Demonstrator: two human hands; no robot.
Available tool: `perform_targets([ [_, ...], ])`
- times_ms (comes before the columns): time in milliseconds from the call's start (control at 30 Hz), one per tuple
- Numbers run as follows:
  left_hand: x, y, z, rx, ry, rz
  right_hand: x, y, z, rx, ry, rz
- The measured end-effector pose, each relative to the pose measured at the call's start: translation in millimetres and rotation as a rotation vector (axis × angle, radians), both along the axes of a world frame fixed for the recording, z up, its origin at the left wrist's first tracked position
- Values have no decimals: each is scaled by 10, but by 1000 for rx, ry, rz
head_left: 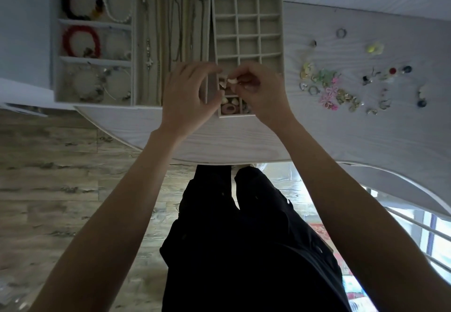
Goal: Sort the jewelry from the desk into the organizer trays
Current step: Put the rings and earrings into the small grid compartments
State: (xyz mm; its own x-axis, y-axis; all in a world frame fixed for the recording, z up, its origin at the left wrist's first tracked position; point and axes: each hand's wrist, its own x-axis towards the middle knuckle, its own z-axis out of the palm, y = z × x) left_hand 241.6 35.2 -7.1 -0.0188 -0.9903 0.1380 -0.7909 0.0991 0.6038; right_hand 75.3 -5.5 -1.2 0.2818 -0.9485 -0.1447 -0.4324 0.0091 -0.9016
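Three beige organizer trays stand side by side on the white desk. The gridded tray [247, 14] has many small cells; its nearest cells hold a few small pieces [229, 107]. My right hand [261, 89] hovers over those near cells and pinches a small pale piece of jewelry [230, 81] at its fingertips. My left hand [189, 94] is beside it, fingers curved, thumb and fingertips close to the same piece; whether they touch it I cannot tell. Loose earrings and rings [332, 89] lie scattered on the desk to the right.
The left tray [95, 22] holds bead bracelets in black, white and red. The middle tray [159, 43] holds long necklaces. More loose pieces [390, 72] lie farther right. The desk's curved front edge [219, 157] is near my legs; wood floor lies below.
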Motion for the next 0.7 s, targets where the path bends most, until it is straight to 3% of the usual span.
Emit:
perform_targets([
  [100,-13,10,-11,37,3,17,-32,-7,5,1,64,42],
  [233,-67,25,-67,37,-54,8,-158,-44,-44,-228,334,27],
  [500,-184,74,-151,-46,-229,112,-133,37,-77,-441,450,59],
  [700,-372,-48,-125,34,-344,257,-70,44,-124,-425,564,131],
])
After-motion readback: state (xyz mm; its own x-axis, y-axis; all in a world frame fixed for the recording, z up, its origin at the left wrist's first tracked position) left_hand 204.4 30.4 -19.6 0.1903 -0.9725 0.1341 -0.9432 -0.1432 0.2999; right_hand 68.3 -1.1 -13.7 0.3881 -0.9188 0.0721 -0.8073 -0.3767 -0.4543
